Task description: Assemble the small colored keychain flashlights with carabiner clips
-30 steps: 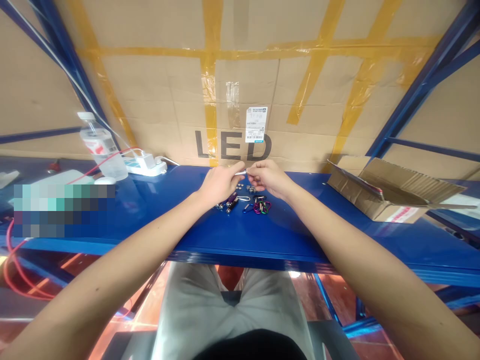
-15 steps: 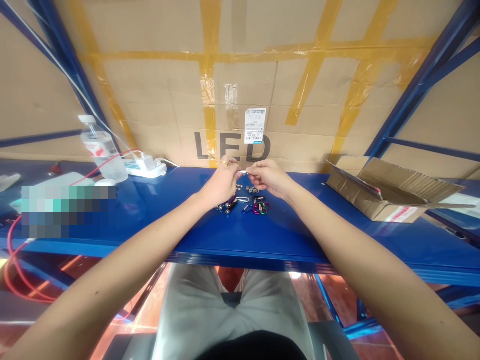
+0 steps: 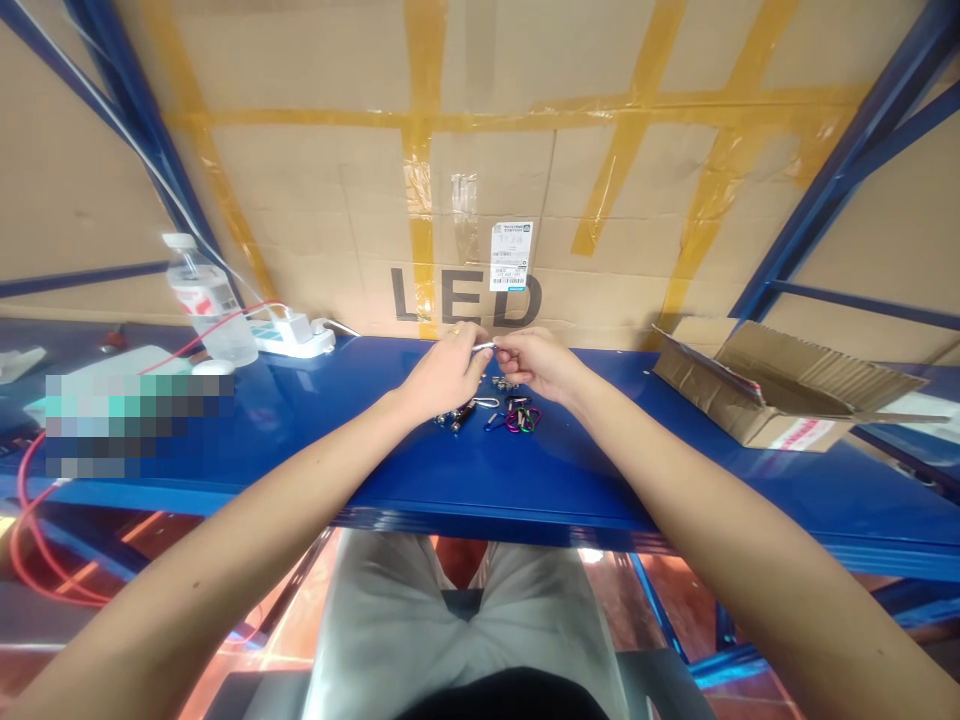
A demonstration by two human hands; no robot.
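Bright, fairly even light fills the view, its source out of frame. Between the bare left hand [image 3: 442, 372] and bare right hand [image 3: 541, 362], softness blurs the slim silvery rod [image 3: 484, 347]; just nearer than this grip, the small multicoloured metal carabiners [image 3: 523, 418] smear together. Above it, glossy yellow-brown packing tape [image 3: 420, 180] throws white glare. Below, the flat blue metal tabletop [image 3: 570, 480] carries streaky highlights along its front edge, and the reddish floor [image 3: 686, 600] has washed-out patches. Far left, 1 coarse pixelated patch [image 3: 139, 425] hides detail. Wide-angle distortion splays 2 blue metal posts [image 3: 847, 170] outward.
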